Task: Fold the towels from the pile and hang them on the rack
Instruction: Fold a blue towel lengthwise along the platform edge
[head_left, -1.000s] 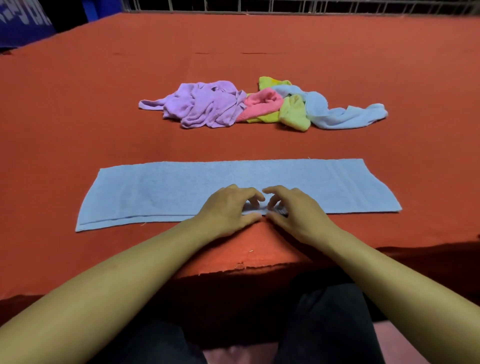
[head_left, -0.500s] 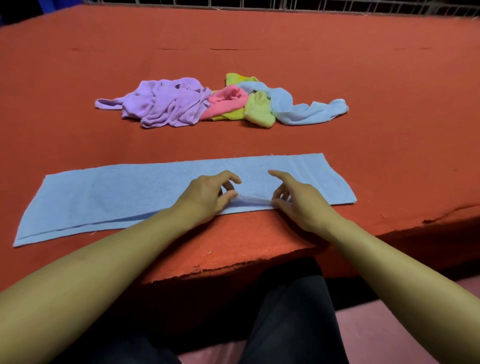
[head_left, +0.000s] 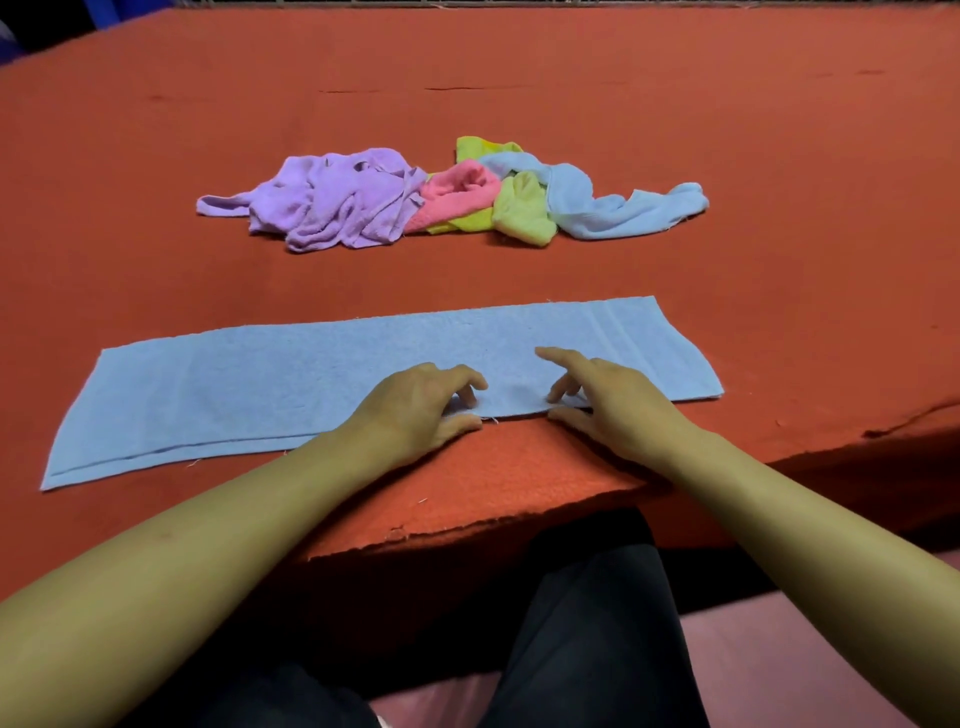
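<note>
Both sets of fingers sit curled on the near edge of the blue towel (head_left: 332, 384), close together around its middle. The left hand (head_left: 421, 410) has fingertips bent down onto the cloth with the thumb lying along the hem, looks like a light pinch on the edge. The right hand (head_left: 602, 400) has its index stretched forward over the towel while the other fingers and thumb nip the same edge. Hard to tell how much fabric either one actually has.

The towel lies flat on the red surface (head_left: 779, 182), a long strip already doubled lengthwise judging by the two layers showing at its left corner. The pile (head_left: 441, 200) sits well behind it, untouched. No rack in view.

What could go wrong: with both grips near the middle, lifting probably lets the long ends droop and the layers slide apart, so the fold skews. If only the top layer is pinched, it peels open. The near edge also sits close to the surface's lip, so a tug toward the body could drag it off.
</note>
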